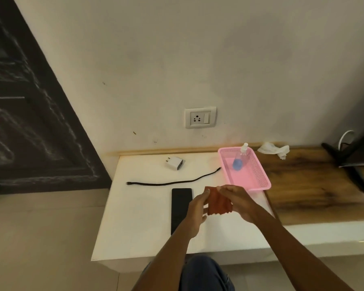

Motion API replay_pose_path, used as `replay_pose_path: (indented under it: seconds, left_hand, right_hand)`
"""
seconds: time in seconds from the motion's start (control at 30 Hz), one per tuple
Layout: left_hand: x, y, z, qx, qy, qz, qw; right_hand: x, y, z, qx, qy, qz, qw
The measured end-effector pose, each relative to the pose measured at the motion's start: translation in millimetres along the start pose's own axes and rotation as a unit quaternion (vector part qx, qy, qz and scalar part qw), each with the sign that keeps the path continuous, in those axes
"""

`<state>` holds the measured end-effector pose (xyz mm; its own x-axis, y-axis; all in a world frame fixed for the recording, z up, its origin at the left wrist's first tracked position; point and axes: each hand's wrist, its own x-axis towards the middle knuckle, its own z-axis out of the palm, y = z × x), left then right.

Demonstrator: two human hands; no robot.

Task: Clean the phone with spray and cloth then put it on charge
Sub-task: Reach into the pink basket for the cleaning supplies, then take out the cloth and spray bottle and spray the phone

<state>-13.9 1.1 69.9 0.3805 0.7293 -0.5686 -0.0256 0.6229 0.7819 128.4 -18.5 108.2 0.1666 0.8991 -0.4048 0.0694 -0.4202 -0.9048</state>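
**Cloth in hand, phone waiting**

Both hands held the rust-orange ribbed cloth (219, 201) above the white worktop (139, 217). The left hand (194, 214) pinched its near edge between thumb and fingers, and the right hand (237, 199) gripped its far side, fingers curled over the top. Just left of the hands lay the slim black phone (180, 206), face up and flat, its lower end hidden by the left wrist. Beyond it stretched the black braided cable (172, 181), unplugged, with the white charger block (175, 163) near it and the white wall socket (200, 117) above. To the right, the clear spray bottle with blue liquid (240, 159) lay in the pink plastic basket (259, 175).

To my eye the cleaning step was only being readied. Next, I judged, a hand would need to free itself and fetch the bottle.
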Motion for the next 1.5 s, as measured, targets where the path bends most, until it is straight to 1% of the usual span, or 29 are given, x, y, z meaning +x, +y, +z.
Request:
replay_pose_path:
  seconds: [0.13, 0.23, 0.33, 0.47, 0.57, 0.73, 0.8, 0.87, 0.93, 1.0, 1.13, 1.3, 1.37, 1.43, 1.5]
  left_hand:
    - [-9.8, -9.4, -18.0, -0.01, 0.03, 0.008, 0.999]
    - [-16.3, -17.1, -28.1, -0.018, 0.043, 0.01, 0.999]
    - [-18.5, -24.3, -31.0, -0.001, 0.057, -0.02, 0.998]
    - [-16.3, -28.5, -27.7, 0.016, 0.045, -0.058, 0.997]
    - [-12.6, -29.7, -23.4, 0.032, 0.033, -0.089, 0.995]
    - [-4.0, -33.7, -16.4, 0.055, 0.038, -0.124, 0.99]
    - [-1.9, -34.3, -15.4, 0.059, 0.046, -0.135, 0.988]
    - [1.6, -34.3, -14.0, 0.049, 0.06, -0.136, 0.988]
    - [5.1, -34.4, -12.3, 0.026, 0.093, -0.123, 0.988]
    - [11.0, -37.7, -11.7, 0.015, 0.136, -0.081, 0.987]
    - [17.4, -41.1, -13.2, 0.075, 0.165, 0.024, 0.983]
    - [24.8, -32.3, -10.1, 0.156, 0.173, 0.107, 0.967]
    - [29.5, -28.3, -10.1, 0.198, 0.199, 0.145, 0.949]
    - [34.7, -25.6, -13.5, 0.246, 0.25, 0.177, 0.92]
    - [38.7, -22.5, -18.1, 0.295, 0.325, 0.167, 0.883]
  right_hand:
    - [-16.4, 9.2, 18.4, 0.008, 0.008, 0.003, 1.0]
    - [-16.9, 20.1, 26.2, 0.007, 0.05, 0.016, 0.999]
    - [-13.3, 33.5, 28.7, 0.024, 0.09, 0.038, 0.995]
    - [-3.8, 53.3, 24.9, 0.028, 0.119, 0.07, 0.99]
    - [5.4, 67.1, 21.5, 0.002, 0.144, 0.096, 0.985]
    - [14.3, 85.9, 14.6, -0.039, 0.152, 0.126, 0.98]
    - [15.2, 89.9, 12.8, -0.06, 0.172, 0.12, 0.976]
    - [15.1, 91.1, 10.6, -0.102, 0.191, 0.095, 0.972]
    - [15.8, 89.1, 8.0, -0.144, 0.209, 0.056, 0.966]
    - [18.4, 84.1, 4.7, -0.163, 0.23, 0.01, 0.96]
    - [30.7, 62.4, -4.1, -0.18, 0.283, -0.069, 0.939]
    - [62.0, 24.9, -27.8, -0.217, 0.35, -0.14, 0.9]
    - [79.9, 11.4, -39.6, -0.21, 0.366, -0.145, 0.895]
    - [98.0, 1.2, -49.9, -0.216, 0.372, -0.136, 0.892]
    - [112.7, -4.4, -57.5, -0.232, 0.372, -0.129, 0.89]
